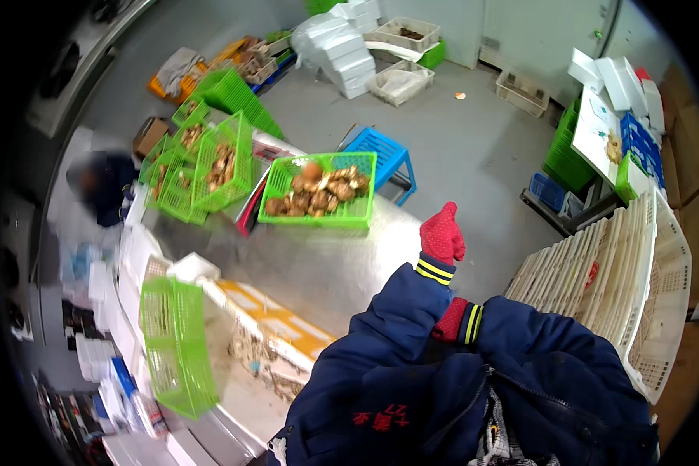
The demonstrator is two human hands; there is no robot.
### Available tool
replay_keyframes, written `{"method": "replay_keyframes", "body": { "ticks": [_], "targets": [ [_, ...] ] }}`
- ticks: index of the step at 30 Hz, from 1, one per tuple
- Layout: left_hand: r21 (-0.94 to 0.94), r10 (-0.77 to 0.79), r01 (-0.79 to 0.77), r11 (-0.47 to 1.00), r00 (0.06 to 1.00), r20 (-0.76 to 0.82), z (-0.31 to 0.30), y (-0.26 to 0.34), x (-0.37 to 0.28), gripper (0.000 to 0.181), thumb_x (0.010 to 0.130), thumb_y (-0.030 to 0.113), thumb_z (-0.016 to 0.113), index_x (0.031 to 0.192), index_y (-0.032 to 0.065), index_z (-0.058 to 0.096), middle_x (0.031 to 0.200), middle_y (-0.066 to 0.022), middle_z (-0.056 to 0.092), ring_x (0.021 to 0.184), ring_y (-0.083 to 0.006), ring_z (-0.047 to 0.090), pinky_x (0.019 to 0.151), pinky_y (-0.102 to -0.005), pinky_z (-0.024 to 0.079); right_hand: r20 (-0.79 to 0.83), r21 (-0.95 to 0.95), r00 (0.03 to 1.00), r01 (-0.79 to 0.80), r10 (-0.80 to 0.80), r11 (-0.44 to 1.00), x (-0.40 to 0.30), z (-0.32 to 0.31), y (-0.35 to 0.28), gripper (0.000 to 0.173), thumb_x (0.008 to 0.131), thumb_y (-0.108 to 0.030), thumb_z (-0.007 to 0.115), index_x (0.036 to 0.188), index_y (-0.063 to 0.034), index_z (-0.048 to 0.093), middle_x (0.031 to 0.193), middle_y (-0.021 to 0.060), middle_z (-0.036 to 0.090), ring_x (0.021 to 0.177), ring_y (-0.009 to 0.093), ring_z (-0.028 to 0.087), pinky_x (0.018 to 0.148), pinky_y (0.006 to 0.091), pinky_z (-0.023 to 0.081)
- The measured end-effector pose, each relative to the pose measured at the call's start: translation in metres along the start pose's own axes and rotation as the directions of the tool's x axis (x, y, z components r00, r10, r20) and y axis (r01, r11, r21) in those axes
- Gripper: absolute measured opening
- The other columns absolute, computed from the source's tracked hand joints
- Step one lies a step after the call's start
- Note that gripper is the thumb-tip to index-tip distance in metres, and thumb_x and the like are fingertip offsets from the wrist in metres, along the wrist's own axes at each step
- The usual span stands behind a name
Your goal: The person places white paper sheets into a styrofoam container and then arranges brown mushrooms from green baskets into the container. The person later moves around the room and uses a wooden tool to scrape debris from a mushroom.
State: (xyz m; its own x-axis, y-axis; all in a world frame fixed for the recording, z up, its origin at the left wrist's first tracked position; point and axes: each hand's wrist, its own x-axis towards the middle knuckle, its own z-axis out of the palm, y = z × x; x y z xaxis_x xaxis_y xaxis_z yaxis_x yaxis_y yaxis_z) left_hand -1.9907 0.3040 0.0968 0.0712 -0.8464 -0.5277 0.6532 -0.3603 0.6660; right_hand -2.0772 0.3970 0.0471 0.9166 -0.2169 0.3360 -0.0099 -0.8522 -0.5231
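Observation:
A red dotted glove covers my left hand (441,233), which is held out past the right end of the metal table (326,262); nothing shows in it. Lower down, near my body, my right hand (451,319) wears a like red glove and is mostly hidden behind my left forearm, so its fingers and any hold cannot be seen. Across the table from me, a green plastic basket (317,222) holds mushrooms (320,195) with brown caps and thick stems. To its left, another green basket (237,175) with mushrooms leans tilted on further baskets.
A blue plastic stool (378,152) stands behind the table. Stacked white plastic crates (582,274) are at my right. An opened foam box (233,355) and an upended green basket (177,346) lie at left. A co-worker (110,186) is at the far left. White foam boxes (341,55) stand behind.

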Motion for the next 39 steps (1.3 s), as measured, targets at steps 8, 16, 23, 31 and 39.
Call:
{"method": "replay_keyframes", "body": {
  "ticks": [8,16,23,31,39],
  "targets": [
    [0.219,-0.051,-0.014,0.976,0.956,0.289,0.115,-0.015,0.127,0.042,0.085,0.036,0.056,0.057,0.0056,0.049,0.043,-0.0079,0.044,0.033,-0.0211,0.043,0.035,-0.0326,0.035,-0.062,-0.007,0.994,-0.096,0.095,0.995,-0.009,-0.089,0.151,0.028,0.08,-0.032,0.051,0.095,-0.0122,0.065,0.091,0.0112,0.064,0.085,0.029,0.061,0.072,0.0403,0.048],
    [0.126,-0.025,-0.005,0.992,0.971,0.237,0.195,-0.023,0.318,0.043,0.087,0.035,0.055,0.057,0.0057,0.044,0.048,-0.0091,0.045,0.039,-0.0209,0.045,0.04,-0.0311,0.038,0.105,0.003,0.99,-0.094,0.093,0.996,-0.045,-0.194,0.354,0.031,0.082,-0.036,0.05,0.093,-0.012,0.065,0.089,0.0109,0.064,0.082,0.029,0.061,0.07,0.0411,0.049],
    [0.124,-0.163,0.167,0.978,0.986,-0.036,0.21,0.014,0.415,0.038,0.087,0.034,0.057,0.061,0.0078,0.048,0.048,-0.0077,0.046,0.039,-0.0208,0.046,0.039,-0.0316,0.038,0.57,-0.062,0.753,-0.359,0.329,0.931,-0.083,-0.313,0.483,0.032,0.085,-0.04,0.048,0.084,-0.0128,0.064,0.083,0.0115,0.064,0.074,0.032,0.061,0.064,0.0436,0.048],
    [-0.152,-0.129,0.066,0.986,0.883,-0.452,0.098,0.097,0.545,0.038,0.083,0.042,0.06,0.103,0.0099,0.054,0.074,-0.0108,0.061,0.055,-0.0251,0.056,0.05,-0.0356,0.048,0.671,-0.004,0.68,-0.395,0.296,0.918,0.036,-0.36,0.608,0.05,0.087,-0.051,0.044,0.071,-0.0072,0.062,0.071,0.0159,0.06,0.071,0.035,0.059,0.064,0.0433,0.047],
    [-0.536,-0.317,-0.222,0.814,0.604,-0.731,-0.202,0.135,0.72,0.06,0.075,0.037,0.071,0.123,0.0104,0.047,0.085,-0.0167,0.061,0.069,-0.0295,0.061,0.053,-0.0381,0.05,0.665,-0.002,0.692,-0.374,0.28,0.928,0.163,-0.372,0.785,0.04,0.087,-0.04,0.047,0.076,-0.0057,0.064,0.074,0.0156,0.061,0.073,0.035,0.058,0.067,0.044,0.046]
  ]
}}
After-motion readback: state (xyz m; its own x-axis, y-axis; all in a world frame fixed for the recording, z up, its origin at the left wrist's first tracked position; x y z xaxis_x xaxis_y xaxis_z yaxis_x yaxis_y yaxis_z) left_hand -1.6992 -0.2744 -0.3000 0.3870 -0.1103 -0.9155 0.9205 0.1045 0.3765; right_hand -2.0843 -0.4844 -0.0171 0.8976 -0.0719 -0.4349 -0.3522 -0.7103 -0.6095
